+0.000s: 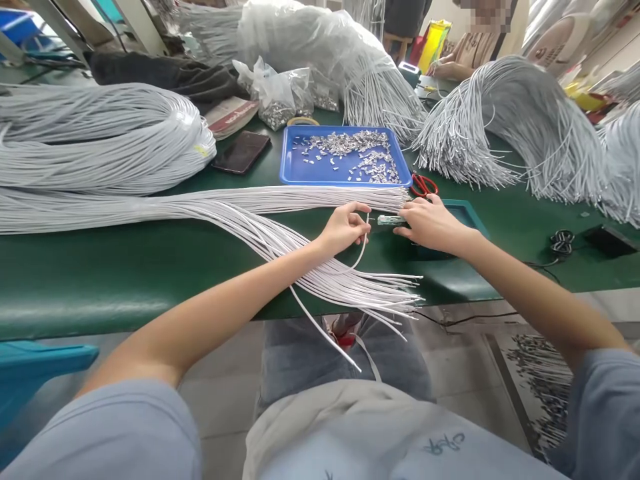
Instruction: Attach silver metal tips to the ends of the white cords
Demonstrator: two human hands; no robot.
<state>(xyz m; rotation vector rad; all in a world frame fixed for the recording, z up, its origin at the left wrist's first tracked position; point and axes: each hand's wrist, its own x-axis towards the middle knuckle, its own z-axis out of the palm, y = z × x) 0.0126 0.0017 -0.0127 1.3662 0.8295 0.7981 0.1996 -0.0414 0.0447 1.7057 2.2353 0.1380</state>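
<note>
While both forearms are stretched out over the lap, the left hand (344, 229) is curled with its fingers pinched shut on a single white cord (361, 250), which loops down and back from the fingertips. The right hand (431, 223) is laid palm-down just across from it, fingers bent and pressed onto a small green fixture (389, 220); whether anything is actually gripped there can't be told, tbh. The cord's tip is held right between the two sets of fingertips, at the fixture's end. Below the left fingers, a loose fan of white cords (350, 287) is spread over the edge of the green table (125, 273). Just beyond the fingertips, a straight bundle of cords (280, 198) is laid across, and red scissors (423, 185) are seen just past the right knuckles. Further out, a blue tray (293, 167) of small metal clips is set, with a dark phone (242, 152) to its left. Big coils of cord (100, 137) are piled behind, and another person (453, 67) is seated at the far side.
</note>
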